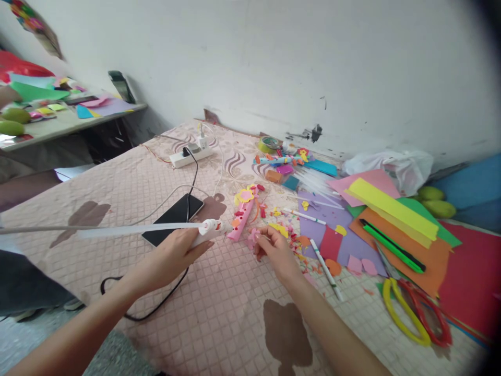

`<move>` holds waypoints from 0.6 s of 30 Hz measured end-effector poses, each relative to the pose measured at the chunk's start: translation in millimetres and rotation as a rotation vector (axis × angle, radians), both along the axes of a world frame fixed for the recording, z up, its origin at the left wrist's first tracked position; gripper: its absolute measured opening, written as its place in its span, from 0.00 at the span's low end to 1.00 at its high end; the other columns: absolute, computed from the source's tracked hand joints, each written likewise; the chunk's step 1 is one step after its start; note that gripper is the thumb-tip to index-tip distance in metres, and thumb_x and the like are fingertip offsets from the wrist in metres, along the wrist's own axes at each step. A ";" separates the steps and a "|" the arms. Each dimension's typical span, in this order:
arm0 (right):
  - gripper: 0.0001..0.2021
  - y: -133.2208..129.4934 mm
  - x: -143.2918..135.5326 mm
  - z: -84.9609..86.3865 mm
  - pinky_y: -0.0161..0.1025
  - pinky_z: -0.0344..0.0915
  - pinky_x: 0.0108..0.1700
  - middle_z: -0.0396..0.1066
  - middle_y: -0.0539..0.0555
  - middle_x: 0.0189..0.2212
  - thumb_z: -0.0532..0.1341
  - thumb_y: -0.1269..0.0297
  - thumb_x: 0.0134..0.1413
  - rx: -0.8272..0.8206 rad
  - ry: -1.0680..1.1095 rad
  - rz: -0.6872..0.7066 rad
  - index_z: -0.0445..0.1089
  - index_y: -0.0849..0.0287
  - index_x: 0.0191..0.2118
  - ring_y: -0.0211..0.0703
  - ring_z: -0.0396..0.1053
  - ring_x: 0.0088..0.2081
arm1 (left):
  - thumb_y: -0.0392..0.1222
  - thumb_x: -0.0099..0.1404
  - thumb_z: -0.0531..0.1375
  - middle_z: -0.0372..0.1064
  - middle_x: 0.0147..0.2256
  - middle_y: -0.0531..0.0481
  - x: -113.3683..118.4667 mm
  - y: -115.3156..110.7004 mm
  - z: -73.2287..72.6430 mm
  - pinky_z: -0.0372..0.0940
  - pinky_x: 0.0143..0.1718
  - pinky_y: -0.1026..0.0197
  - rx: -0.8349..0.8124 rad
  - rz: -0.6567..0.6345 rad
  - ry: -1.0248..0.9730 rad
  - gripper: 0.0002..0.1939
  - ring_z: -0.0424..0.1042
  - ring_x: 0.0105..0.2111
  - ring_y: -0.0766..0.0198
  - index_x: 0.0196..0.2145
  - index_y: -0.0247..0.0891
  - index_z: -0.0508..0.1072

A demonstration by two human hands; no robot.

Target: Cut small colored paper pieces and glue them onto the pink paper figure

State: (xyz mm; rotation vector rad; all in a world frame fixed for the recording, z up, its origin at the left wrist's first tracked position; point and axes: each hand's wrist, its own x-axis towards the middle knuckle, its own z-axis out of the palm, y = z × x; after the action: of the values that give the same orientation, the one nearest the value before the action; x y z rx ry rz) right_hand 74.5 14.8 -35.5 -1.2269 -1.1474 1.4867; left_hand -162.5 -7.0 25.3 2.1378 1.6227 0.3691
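Note:
My left hand (180, 256) is wrapped round a white hot glue gun (206, 230); a long translucent glue stick (141, 228) runs out of its back to the left. The nozzle points right, towards my right hand (272, 249), which pinches a small pink foam flower (253, 237) between thumb and fingers. Just beyond both hands lies a pink tube (242, 216) decorated with red bits and a yellow flower (245, 196). Small coloured foam scraps (295, 240) are scattered right of my right hand.
Red-and-yellow-handled scissors (415, 313), a green cutter knife (391, 245) and coloured sheets (399, 214) lie at the right. A black phone-like slab (172, 219) and cables lie left, with a power strip (191, 155) behind. Part of another person's arm (27, 190) shows at far left.

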 end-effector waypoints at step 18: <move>0.06 -4.9 -8.0 -0.2 0.32 0.59 0.22 0.66 0.47 0.21 0.55 0.61 0.55 0.168 -0.208 0.139 0.62 0.57 0.31 0.34 0.60 0.19 | 0.53 0.63 0.50 0.59 0.22 0.54 -1.5 4.2 -0.9 0.51 0.24 0.62 0.019 0.023 -0.036 0.19 0.58 0.22 0.68 0.21 0.38 0.54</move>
State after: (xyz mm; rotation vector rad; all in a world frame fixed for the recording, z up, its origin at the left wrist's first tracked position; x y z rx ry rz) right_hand 66.5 9.9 -35.8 -1.2270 -1.4917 1.3543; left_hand -164.0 -2.7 24.4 2.1152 1.6318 0.4292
